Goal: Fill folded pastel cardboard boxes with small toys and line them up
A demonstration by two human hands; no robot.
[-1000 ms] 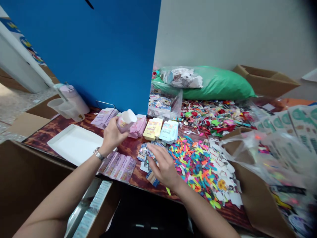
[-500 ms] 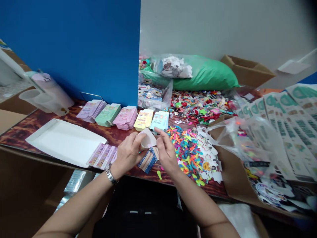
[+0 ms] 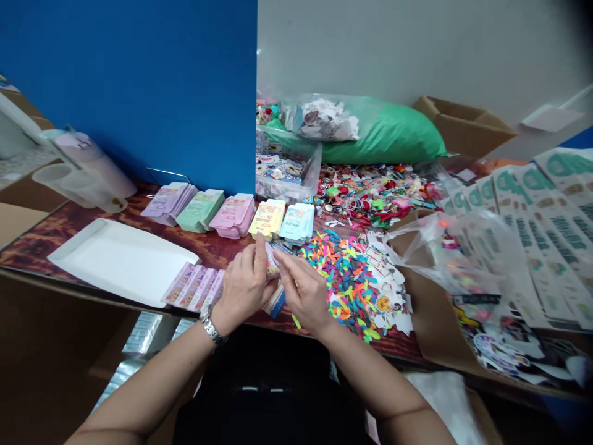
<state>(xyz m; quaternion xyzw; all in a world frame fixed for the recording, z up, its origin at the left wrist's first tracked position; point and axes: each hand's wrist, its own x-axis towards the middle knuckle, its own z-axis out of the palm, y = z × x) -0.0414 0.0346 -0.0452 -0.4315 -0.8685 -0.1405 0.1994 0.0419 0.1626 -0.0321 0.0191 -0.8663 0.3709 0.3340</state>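
A small purple box [image 3: 272, 264] sits between my hands at the table's front. My left hand [image 3: 246, 281], with a watch on the wrist, is closed around its left side. My right hand [image 3: 303, 290] has its fingers pressed together at the box's right side; its fingertips touch or nearly touch it. Under the hands lies a blue and tan card [image 3: 277, 301], partly covered. Purple boxes [image 3: 193, 287] stand in a row at the edge of a white tray [image 3: 123, 259]. Behind are stacks of flat cartons: purple, green, pink [image 3: 233, 215], yellow [image 3: 267, 219] and blue [image 3: 297, 222].
Colourful small pieces [image 3: 345, 284] and white cutouts [image 3: 386, 290] are heaped to the right. Farther right stand a cardboard box [image 3: 428, 309] and a plastic bag [image 3: 482, 266]. A blue panel [image 3: 130, 93] rises behind; a bottle [image 3: 95, 164] is at left.
The box in my hands has turned from its white open end to a printed side. My right hand's fingers have closed in toward it. The view has shifted slightly.
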